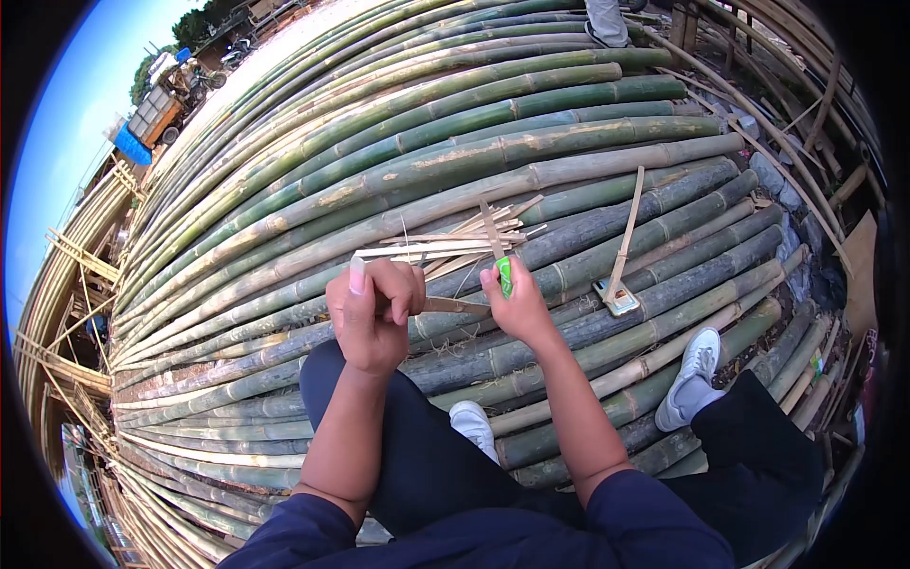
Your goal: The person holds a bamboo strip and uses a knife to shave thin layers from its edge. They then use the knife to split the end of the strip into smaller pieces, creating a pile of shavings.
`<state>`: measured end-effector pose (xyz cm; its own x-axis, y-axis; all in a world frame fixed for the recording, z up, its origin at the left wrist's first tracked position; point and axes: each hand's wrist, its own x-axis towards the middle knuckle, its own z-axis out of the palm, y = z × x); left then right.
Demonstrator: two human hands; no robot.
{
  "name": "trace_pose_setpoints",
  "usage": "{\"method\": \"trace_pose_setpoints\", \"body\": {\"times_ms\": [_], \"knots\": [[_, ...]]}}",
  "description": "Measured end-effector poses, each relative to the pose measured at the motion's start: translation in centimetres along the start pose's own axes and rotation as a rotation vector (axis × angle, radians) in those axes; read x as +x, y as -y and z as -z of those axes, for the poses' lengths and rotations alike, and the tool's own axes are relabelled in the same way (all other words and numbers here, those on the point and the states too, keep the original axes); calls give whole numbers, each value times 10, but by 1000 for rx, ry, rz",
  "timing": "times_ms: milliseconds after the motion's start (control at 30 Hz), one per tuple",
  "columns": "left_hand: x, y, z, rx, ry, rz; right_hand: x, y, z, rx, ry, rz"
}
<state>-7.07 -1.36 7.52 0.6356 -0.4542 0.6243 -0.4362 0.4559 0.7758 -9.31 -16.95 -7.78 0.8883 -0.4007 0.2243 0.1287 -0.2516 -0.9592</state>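
shirt [493, 548]; knife [503, 271] over bamboo poles [417, 174] (outdoors)

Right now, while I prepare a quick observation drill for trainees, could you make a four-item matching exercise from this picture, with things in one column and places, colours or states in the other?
Things
1. Knife
2. Bamboo strip
3. Pile of thin sticks
4. Shoes

Places, colours, states
A. Heaped on the bamboo poles
B. White
C. In the right hand, green handle showing
D. Held in the left hand

Right pairs: 1-C, 2-D, 3-A, 4-B
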Motion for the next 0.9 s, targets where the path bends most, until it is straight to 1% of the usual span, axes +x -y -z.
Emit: {"method": "trace_pose_setpoints", "body": {"times_ms": [33,67,133,200,267,400,533,600,667,733,767,833,867,900], "knots": [[0,0,-1,-10,-9,-1,3,-8,2,-2,32,-121],[0,0,-2,-9,-9,1,5,-18,4,-2,32,-123],[1,-1,-3,-32,-35,-51,8,-27,9,184,94,-226],[2,-6,-2,-26,-22,-46,9,-28,16,139,83,-206],[3,-5,-3,-22,-9,-39,9,-23,25,199,119,-288],[4,5,-1,-36,-38,-31,11,-27,31,229,101,-276],[5,9,1,-18,-35,-20,11,-18,36,183,28,-310],[6,9,-1,-3,-29,8,10,-19,36,194,33,-319],[7,11,-2,-22,-16,-15,8,-18,38,203,37,-325],[6,13,1,-41,-29,-2,4,-7,39,248,146,-314],[6,14,2,-61,-44,8,3,-2,39,250,145,-314],[7,16,3,-53,-74,21,-1,11,37,38,151,78],[7,16,4,-46,-107,33,-5,21,36,43,151,74],[7,17,3,-43,-106,39,-9,37,38,61,171,9]]}}
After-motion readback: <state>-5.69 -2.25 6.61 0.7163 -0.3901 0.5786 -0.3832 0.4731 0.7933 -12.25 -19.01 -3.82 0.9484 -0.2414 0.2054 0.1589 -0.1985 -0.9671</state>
